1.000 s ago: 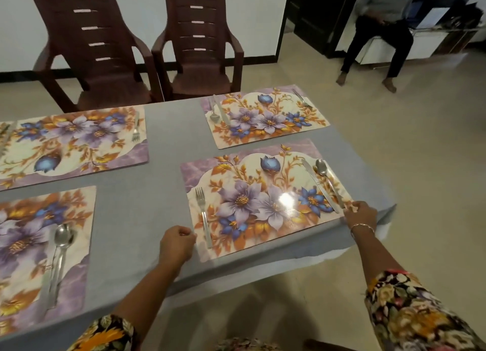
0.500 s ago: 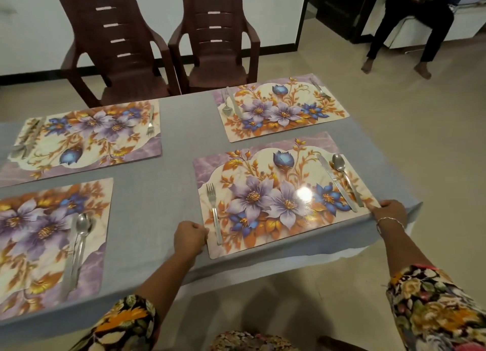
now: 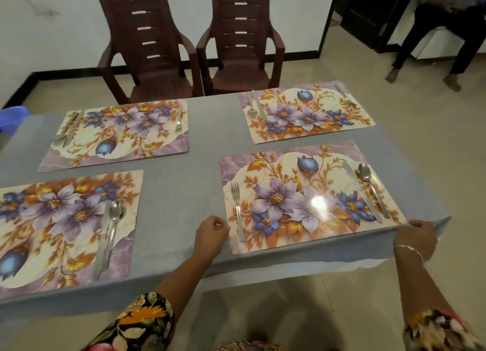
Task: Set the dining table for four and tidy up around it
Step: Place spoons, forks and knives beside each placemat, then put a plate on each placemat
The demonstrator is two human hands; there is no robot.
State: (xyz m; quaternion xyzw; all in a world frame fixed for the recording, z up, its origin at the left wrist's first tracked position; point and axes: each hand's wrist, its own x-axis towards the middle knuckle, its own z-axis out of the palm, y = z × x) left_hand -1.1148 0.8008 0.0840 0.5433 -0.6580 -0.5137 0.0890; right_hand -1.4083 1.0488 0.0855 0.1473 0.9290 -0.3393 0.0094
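Both hands flank the near-right placemat (image 3: 307, 195), presumably to square it with the counter (image 3: 181, 193) edge. The left hand (image 3: 211, 233), fingers curled together, touches the placemat's left corner; the right hand (image 3: 416, 239), fingers closed downward, grips the corner beside it. Fork (image 3: 237, 211), knife (image 3: 361, 193) and spoon (image 3: 372, 187) lie on the placemat.

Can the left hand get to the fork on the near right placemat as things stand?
Probably yes. The left hand rests at the placemat's left edge, and the fork lies right beside it in the open, with nothing over it or between them.
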